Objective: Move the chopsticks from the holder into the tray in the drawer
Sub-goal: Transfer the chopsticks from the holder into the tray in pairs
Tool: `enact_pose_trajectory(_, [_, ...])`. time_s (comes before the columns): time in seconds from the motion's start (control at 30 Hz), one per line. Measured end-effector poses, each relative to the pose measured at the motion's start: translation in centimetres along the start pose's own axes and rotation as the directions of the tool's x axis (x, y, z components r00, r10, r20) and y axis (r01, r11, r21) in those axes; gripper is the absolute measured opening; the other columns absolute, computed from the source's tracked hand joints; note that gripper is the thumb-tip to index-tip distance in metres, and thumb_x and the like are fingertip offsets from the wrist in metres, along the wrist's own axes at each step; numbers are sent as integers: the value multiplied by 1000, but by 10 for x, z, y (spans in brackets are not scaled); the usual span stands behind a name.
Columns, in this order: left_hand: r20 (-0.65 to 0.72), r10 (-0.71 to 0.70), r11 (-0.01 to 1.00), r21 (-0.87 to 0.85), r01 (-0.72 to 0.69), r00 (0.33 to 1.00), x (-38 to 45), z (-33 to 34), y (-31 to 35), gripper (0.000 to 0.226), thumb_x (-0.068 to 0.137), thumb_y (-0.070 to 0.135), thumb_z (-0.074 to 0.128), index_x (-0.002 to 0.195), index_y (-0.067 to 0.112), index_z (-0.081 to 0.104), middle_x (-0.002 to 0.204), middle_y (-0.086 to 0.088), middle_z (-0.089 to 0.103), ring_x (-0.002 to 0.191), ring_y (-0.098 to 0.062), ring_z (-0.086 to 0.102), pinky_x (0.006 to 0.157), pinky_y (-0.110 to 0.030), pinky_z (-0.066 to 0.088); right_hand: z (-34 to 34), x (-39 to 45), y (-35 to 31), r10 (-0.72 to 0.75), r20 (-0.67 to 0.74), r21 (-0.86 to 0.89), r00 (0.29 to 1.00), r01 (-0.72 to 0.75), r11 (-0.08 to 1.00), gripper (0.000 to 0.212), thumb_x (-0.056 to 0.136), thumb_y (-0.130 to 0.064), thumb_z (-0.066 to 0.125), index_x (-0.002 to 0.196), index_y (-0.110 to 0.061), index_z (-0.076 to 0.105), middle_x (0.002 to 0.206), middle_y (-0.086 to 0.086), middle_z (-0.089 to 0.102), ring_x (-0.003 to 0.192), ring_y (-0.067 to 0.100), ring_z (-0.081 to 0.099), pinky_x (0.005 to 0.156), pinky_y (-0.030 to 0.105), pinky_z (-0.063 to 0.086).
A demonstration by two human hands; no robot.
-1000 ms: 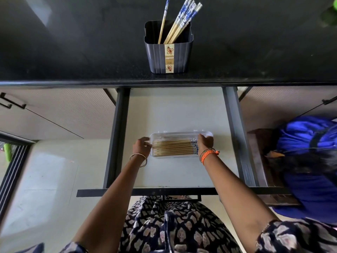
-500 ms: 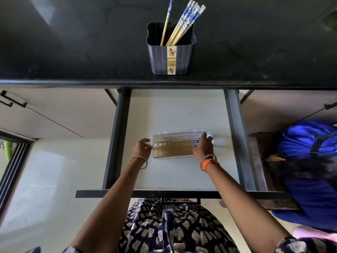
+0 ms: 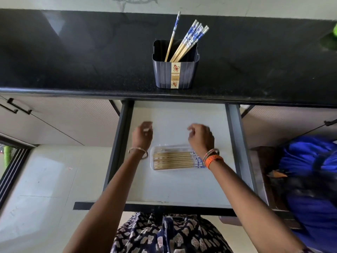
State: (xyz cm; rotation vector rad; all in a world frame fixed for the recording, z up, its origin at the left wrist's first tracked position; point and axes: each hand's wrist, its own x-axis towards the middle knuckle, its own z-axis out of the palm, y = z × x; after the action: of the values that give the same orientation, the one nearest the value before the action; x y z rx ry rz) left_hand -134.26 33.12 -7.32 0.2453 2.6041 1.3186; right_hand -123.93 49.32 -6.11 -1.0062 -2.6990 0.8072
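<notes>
A dark ribbed holder (image 3: 175,73) stands on the black counter and has several blue-and-white-topped chopsticks (image 3: 189,41) leaning in it. In the open drawer (image 3: 235,143) lies a clear plastic tray (image 3: 155,149) with several chopsticks (image 3: 173,160) lying flat side by side. My left hand (image 3: 142,135) hovers above the drawer floor beyond the tray's left end, fingers loosely curled and blurred, holding nothing. My right hand (image 3: 200,138) hangs above the tray's right end, fingers loosely curled, empty; its wrist covers the tray's right edge.
The black counter (image 3: 73,61) overhangs the drawer's back. Dark drawer rails run left and right. A blue bag (image 3: 310,179) sits on a wooden stool at the right. Cabinet doors with black handles (image 3: 14,106) flank the drawer. A green object (image 3: 334,31) sits at the counter's far right.
Both hands have let go of the tray's ends and lifted away toward the counter. The tray with its chopsticks stays in the drawer.
</notes>
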Motion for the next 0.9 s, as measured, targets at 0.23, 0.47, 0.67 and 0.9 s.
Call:
enact_pose_trajectory(0.23, [-291,419,890,-54,-452,860,94,-53,147,23,86,3,54,107,7,63,106,-10,69,88,-10,63,75,-5,47,-112,128,-98,-10,-452,509,892,267,819,20,85,0,58,99,3,72,97,15,74,82,13,64,70,3,46])
enact_pose_trajectory(0.47, [-168,460,887,64,-456,872,137,-44,149,22,86,7,57,107,9,65,108,-12,67,91,-19,64,85,-32,55,-112,235,-104,237,-132,592,962,-115,798,33,83,-24,69,78,9,66,69,12,50,66,20,48,59,31,40])
enact_pose_trajectory(0.67, [-145,459,888,67,-454,876,147,-34,136,18,87,6,58,102,10,68,106,-10,67,85,-9,58,75,-13,46,-98,251,-101,308,-95,724,947,-147,674,33,78,-17,75,51,-10,58,64,7,59,59,16,52,54,25,44])
enact_pose_trajectory(0.9, [-172,453,891,63,-450,875,145,-33,140,18,88,7,56,103,9,67,109,-11,66,91,-15,61,81,-21,52,-114,248,-102,334,-123,855,934,-72,514,7,85,-10,68,81,-5,70,80,9,69,65,13,67,59,22,57])
